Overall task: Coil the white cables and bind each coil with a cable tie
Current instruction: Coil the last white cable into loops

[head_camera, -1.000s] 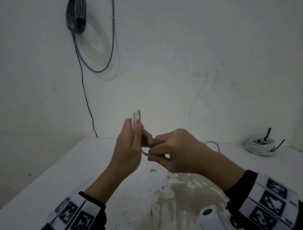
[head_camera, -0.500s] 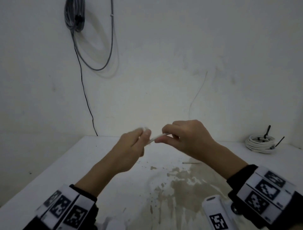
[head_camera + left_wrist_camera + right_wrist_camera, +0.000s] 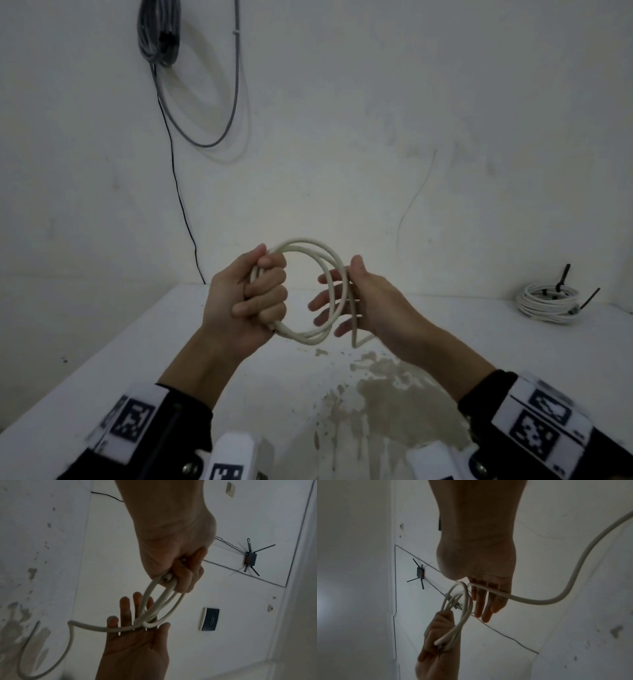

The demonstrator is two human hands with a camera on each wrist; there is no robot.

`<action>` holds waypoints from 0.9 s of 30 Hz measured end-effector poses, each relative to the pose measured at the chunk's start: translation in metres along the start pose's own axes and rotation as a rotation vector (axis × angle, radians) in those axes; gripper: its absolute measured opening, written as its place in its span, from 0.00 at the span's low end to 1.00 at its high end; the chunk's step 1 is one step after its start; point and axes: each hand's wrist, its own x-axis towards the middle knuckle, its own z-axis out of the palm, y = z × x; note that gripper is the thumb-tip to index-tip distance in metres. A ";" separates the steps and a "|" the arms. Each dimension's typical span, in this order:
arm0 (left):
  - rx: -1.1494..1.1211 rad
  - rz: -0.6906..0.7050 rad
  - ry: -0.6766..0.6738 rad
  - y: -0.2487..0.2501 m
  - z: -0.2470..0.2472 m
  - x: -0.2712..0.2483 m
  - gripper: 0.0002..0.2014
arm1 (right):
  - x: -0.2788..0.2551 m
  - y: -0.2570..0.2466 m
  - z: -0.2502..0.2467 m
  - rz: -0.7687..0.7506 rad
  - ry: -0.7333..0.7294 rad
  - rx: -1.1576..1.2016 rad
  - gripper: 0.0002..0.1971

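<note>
Widened since a second ago, white cable [image 3: 310, 291] loops held in fisted left hand [image 3: 246, 298]; flat-fingered right hand [image 3: 363, 305] at 3 o'clock should guide evenly.

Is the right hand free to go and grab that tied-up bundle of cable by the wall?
Probably not yet. The right hand is open, but the loops of the white cable lie across its fingers. The tied bundle sits apart at the table's far right, with nothing between.
</note>
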 end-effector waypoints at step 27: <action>0.491 0.112 0.557 0.008 0.009 0.000 0.18 | -0.005 -0.003 0.004 -0.228 0.052 -0.170 0.18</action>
